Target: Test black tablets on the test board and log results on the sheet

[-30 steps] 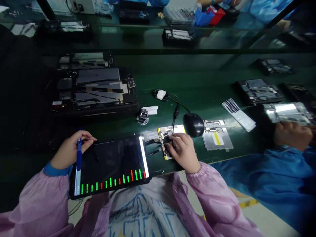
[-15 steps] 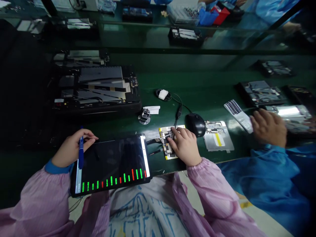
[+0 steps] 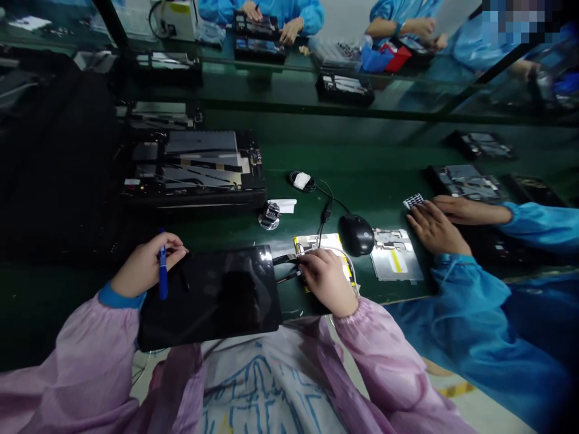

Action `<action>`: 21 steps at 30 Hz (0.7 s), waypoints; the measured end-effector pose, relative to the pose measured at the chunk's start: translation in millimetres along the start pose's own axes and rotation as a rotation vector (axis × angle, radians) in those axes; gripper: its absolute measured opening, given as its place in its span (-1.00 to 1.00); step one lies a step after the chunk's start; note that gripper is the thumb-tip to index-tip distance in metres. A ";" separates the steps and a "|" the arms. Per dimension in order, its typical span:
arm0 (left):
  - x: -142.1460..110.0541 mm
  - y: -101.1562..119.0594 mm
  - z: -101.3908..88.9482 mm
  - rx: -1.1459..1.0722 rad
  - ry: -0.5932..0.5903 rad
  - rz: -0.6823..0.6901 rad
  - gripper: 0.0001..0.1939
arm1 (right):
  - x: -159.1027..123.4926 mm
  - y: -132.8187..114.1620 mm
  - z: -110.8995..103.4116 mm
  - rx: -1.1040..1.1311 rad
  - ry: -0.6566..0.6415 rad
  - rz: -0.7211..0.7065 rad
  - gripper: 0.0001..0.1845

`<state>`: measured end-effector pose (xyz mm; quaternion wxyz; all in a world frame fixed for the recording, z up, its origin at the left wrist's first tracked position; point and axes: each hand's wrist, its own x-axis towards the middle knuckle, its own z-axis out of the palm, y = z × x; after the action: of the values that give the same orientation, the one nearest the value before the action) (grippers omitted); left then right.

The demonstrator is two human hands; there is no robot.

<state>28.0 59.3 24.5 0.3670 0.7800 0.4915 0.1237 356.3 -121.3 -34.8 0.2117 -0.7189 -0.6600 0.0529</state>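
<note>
While the left hand (image 3: 147, 262) is closing its fingers around a slim blue plastic pen (image 3: 163, 265), its thumb and forefinger are drawing together near the ten o'clock corner of a flat, black, glossy rectangular display (image 3: 212, 301); the right hand (image 3: 326, 278) is curling its fingers close together at the end of some thin black flat cables (image 3: 284, 260), though whether they are clamping on a cable I cannot tell. The cables are running out from the display's edge between two and three o'clock; on that same bearing a thin, yellow-edged board with silvery parts (image 3: 312, 242) is lying on the dark green table (image 3: 280, 304), partly under the right hand.

At the board's two o'clock a rounded black mouse (image 3: 357, 235) is sitting; at the mouse's four o'clock a flat silver metal plate with a yellow strip (image 3: 394, 263) is resting, and at its two o'clock a co-worker's hands (image 3: 434, 228) are touching a white sheet with dark squares (image 3: 413, 201); a small round-based metal counter (image 3: 270, 215) is standing at the display's one o'clock.
</note>
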 end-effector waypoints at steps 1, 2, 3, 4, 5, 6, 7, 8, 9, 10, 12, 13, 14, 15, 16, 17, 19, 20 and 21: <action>-0.4 0.8 -0.2 0.000 0.000 -0.003 -0.70 | 1.6 -0.3 1.2 0.007 -0.017 0.011 -0.82; -0.7 1.3 -0.3 0.000 -0.001 -0.004 -0.70 | 3.1 -0.2 2.3 0.012 -0.029 0.022 -0.82; -0.8 1.5 -0.4 0.000 -0.005 -0.003 -0.70 | 4.2 0.2 3.1 0.018 -0.039 0.029 -0.82; -0.9 1.5 -0.4 -0.001 -0.008 -0.002 -0.70 | 5.0 0.7 3.6 0.026 -0.044 0.033 -0.83; -0.9 1.4 -0.4 0.000 -0.012 -0.003 -0.69 | 5.4 1.2 3.7 0.033 -0.043 0.033 -0.84; -0.9 1.3 -0.4 0.003 -0.015 -0.005 -0.69 | 5.6 1.8 3.2 0.037 -0.041 0.026 -0.84; -0.7 1.3 -0.5 0.006 -0.014 -0.007 -0.69 | 5.9 2.5 2.0 0.037 -0.042 0.012 -0.84; -0.5 1.4 -0.5 0.009 -0.015 -0.008 -0.69 | 6.6 3.8 -0.1 0.035 -0.051 -0.010 -0.84; -0.3 1.8 -0.6 0.012 -0.014 -0.008 -0.69 | 8.0 5.6 -3.1 0.036 -0.074 -0.041 -0.83; -0.2 2.3 -0.7 0.014 -0.016 -0.009 -0.69 | 10.4 8.2 -6.9 0.039 -0.109 -0.080 -0.81; 0.1 3.4 -0.9 0.011 -0.022 -0.009 -0.69 | 18.6 15.6 -16.6 0.068 -0.216 -0.176 -0.73; 0.2 3.9 -0.9 0.010 -0.027 -0.011 -0.68 | 24.5 20.0 -21.8 0.092 -0.284 -0.228 -0.68; 0.2 4.1 -0.9 0.008 -0.031 -0.015 -0.68 | 31.3 24.3 -26.8 0.115 -0.360 -0.278 -0.64; 0.3 4.0 -0.8 0.006 -0.033 -0.020 -0.68 | 38.7 28.3 -31.3 0.133 -0.439 -0.323 -0.61; 0.4 3.5 -0.8 0.001 -0.033 -0.023 -0.68 | 46.4 31.6 -35.1 0.143 -0.517 -0.361 -0.61; 0.6 2.7 -0.6 -0.003 -0.031 -0.025 -0.68 | 54.1 33.8 -38.0 0.143 -0.591 -0.391 -0.62; 1.2 -0.2 -0.4 -0.013 -0.028 -0.024 -0.68 | 68.1 34.9 -41.0 0.104 -0.702 -0.430 -0.66; 1.6 -2.0 -0.2 -0.019 -0.027 -0.021 -0.68 | 74.2 33.8 -41.4 0.068 -0.740 -0.444 -0.66; 1.9 -4.1 -0.1 -0.024 -0.026 -0.016 -0.69 | 79.4 31.9 -41.3 0.028 -0.771 -0.455 -0.66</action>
<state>26.2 62.0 21.4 0.3835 0.7732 0.4914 0.1165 410.3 -55.1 6.8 -0.0338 -0.4800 -0.8313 0.2780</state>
